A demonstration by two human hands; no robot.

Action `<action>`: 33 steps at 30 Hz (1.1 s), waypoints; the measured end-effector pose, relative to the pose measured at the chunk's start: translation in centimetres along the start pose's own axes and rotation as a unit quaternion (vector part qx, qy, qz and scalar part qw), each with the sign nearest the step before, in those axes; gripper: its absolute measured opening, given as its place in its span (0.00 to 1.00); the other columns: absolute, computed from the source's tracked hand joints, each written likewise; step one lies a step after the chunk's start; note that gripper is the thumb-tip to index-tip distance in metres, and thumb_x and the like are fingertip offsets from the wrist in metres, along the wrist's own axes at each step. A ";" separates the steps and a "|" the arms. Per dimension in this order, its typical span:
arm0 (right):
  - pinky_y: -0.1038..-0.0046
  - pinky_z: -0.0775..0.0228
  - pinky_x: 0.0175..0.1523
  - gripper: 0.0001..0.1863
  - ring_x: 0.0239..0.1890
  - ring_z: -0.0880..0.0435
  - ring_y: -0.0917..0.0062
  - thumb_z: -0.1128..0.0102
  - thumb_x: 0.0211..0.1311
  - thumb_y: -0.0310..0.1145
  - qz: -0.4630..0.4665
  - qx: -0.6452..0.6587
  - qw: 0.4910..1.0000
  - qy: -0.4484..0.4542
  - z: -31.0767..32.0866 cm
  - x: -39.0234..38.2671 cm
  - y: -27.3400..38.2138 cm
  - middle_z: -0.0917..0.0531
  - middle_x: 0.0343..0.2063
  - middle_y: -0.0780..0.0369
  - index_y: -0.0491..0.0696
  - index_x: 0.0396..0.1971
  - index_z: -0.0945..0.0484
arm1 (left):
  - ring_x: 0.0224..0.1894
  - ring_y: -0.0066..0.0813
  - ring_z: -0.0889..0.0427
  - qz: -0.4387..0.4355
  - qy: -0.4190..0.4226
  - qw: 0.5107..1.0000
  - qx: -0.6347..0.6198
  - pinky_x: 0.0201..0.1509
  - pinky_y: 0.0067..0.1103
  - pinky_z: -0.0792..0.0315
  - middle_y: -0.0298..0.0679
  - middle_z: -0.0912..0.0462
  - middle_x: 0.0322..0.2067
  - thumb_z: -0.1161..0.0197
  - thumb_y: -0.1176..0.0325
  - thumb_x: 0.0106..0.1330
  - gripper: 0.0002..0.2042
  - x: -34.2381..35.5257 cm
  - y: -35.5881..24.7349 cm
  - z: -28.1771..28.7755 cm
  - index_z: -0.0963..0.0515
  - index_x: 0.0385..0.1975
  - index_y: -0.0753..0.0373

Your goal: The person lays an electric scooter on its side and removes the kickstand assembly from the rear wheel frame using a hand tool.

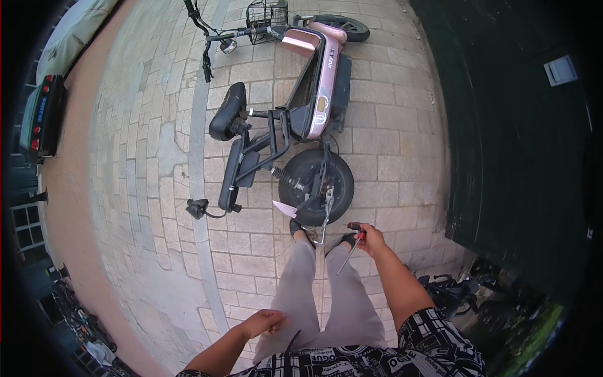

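Note:
My right hand (370, 240) is closed round a screwdriver (360, 237) with a red and black handle; its bare metal shaft points down and to the left, in front of my right shin. My left hand (267, 322) hangs by my left thigh with its fingers curled in, and nothing shows in it. Ahead of my feet a pink and black electric bike (325, 85) lies on its side. Its rear wheel (316, 186) is nearest to me, just beyond my shoes. A thin metal stand (323, 235) and a pink fender piece (285, 208) stick out beside that wheel.
Light stone paving (396, 144) surrounds the bike. A dark green wall (502, 125) runs along the right, with another dark bike (458, 292) near its end. At far left stand a parked car (45, 119) and a covered vehicle (72, 31); several bikes (78, 320) are at lower left.

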State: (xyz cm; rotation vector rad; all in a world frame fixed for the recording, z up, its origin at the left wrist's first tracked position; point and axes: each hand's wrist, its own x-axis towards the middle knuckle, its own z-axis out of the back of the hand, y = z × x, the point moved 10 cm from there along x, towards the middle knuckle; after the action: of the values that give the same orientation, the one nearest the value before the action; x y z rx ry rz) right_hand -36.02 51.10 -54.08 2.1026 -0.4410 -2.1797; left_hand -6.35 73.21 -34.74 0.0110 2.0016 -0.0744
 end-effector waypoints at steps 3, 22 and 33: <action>0.75 0.26 0.23 0.13 0.18 0.23 0.80 0.48 0.58 0.44 -0.015 -0.002 0.999 -0.028 -3.1 4.6 -0.6 0.21 0.20 0.65 0.49 0.28 0.25 | 0.23 0.18 0.34 -0.074 0.009 0.997 -0.021 0.32 0.16 0.35 0.29 0.32 0.18 0.50 0.62 0.69 0.15 6.0 -3.2 3.0 0.23 0.42 0.67; 0.71 0.26 0.38 0.12 0.26 0.22 0.78 0.49 0.61 0.45 -0.100 -0.046 0.994 0.005 -25.6 8.5 -11.0 0.18 0.25 0.64 0.52 0.31 0.25 | 0.28 0.29 0.25 -0.197 -0.058 0.975 0.085 0.35 0.24 0.31 0.37 0.23 0.22 0.55 0.41 0.67 0.28 18.4 -8.0 22.1 0.19 0.31 0.60; 0.75 0.24 0.33 0.16 0.23 0.22 0.79 0.45 0.60 0.46 -0.104 -0.005 0.993 0.058 -17.1 19.0 -7.4 0.20 0.21 0.66 0.48 0.25 0.24 | 0.28 0.33 0.22 -0.236 -0.146 0.935 0.221 0.35 0.27 0.29 0.42 0.21 0.22 0.52 0.43 0.66 0.28 30.2 -15.8 20.3 0.21 0.21 0.63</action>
State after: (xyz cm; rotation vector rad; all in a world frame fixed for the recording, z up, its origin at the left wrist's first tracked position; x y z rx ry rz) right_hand -19.07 50.73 -74.59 2.3498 -0.2100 -2.1414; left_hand -1.23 55.51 -69.91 -0.1824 1.6171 -0.7900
